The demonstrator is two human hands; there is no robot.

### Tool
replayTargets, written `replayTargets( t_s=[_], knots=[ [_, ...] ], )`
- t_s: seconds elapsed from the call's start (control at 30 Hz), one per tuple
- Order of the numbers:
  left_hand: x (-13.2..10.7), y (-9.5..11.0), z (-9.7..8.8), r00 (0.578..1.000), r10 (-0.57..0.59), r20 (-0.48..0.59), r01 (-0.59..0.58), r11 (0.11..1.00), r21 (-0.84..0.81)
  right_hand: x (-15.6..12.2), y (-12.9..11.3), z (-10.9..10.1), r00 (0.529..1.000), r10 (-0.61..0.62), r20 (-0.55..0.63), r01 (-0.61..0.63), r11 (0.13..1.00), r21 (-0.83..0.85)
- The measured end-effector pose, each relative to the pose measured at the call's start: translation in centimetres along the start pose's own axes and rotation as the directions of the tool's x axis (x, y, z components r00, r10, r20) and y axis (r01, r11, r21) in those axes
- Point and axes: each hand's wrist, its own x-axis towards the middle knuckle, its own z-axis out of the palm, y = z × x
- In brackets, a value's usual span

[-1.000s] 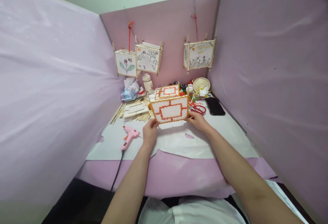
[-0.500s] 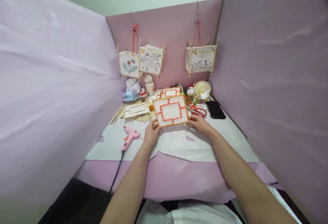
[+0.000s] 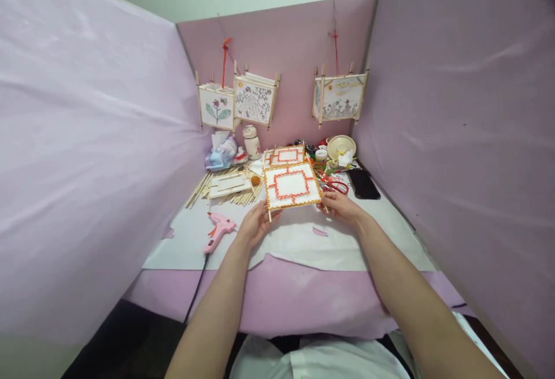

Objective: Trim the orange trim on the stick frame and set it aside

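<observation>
Tilted upright a second ago, the lantern panel now lies back almost flat, its orange-trimmed face turned up toward the camera, which suggests the piece is being laid over for a look at its face rather than set aside.

At the far left of the table, a pink glue gun rests on the white paper sheet, its black cord running off the near edge. Behind it, a heap of wooden sticks lies spread beside a crumpled plastic bag.

Next comes the left hand, which sits at the panel's near left corner with its fingers curled under the edge, pinching it from below. The panel is held just above the paper, in the middle of the table, in front of a second trimmed panel that stands behind it.

At the panel's near right corner, the right hand pinches the frame between thumb and fingers. Just beyond it lie red scissors, and further right a black phone rests flat. A cream bowl sits at the far right, and paper lanterns hang on the back wall.
</observation>
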Motion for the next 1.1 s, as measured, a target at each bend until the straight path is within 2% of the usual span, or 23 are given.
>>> replayTargets(
  t_s=[0.1,0.2,0.3,0.53,0.67,0.77,0.87,1.0,1.1],
  knots=[
    [-0.3,0.2,0.3,0.997,-0.061,0.037,0.063,0.997,-0.037,0.1,0.4,-0.2,1.000,0.020,0.015,-0.020,0.999,0.037],
    [-0.3,0.1,0.5,0.996,-0.091,0.010,0.091,0.995,-0.050,0.2,0.7,-0.2,0.999,0.053,0.012,-0.053,0.996,0.069],
    [-0.2,0.0,0.6,0.995,-0.093,-0.029,0.090,0.993,-0.074,0.2,0.7,-0.2,0.997,0.075,-0.003,-0.074,0.992,0.098],
    [-0.2,0.0,0.4,0.996,-0.086,-0.021,0.084,0.994,-0.077,0.5,0.7,0.0,0.993,0.114,0.036,-0.119,0.977,0.175],
    [-0.1,-0.4,0.5,0.996,-0.068,0.053,0.068,0.998,0.004,0.4,0.7,0.4,0.991,0.105,0.078,-0.118,0.975,0.186],
    [0.3,-1.0,0.4,0.996,0.093,0.003,-0.091,0.970,0.227,0.3,0.5,0.7,0.996,0.052,0.074,-0.063,0.987,0.149],
    [0.7,-1.3,0.0,0.939,0.321,-0.128,-0.238,0.869,0.434,0.4,0.3,0.8,1.000,-0.022,-0.018,0.025,0.985,0.169],
    [0.7,-0.9,-0.8,0.839,0.495,-0.224,-0.308,0.772,0.556,0.7,0.2,0.3,0.989,-0.105,-0.104,0.126,0.966,0.224],
    [0.4,-0.8,-0.9,0.815,0.542,-0.206,-0.319,0.716,0.622,0.9,0.3,0.0,0.987,-0.114,-0.111,0.137,0.963,0.234]
  ],
)
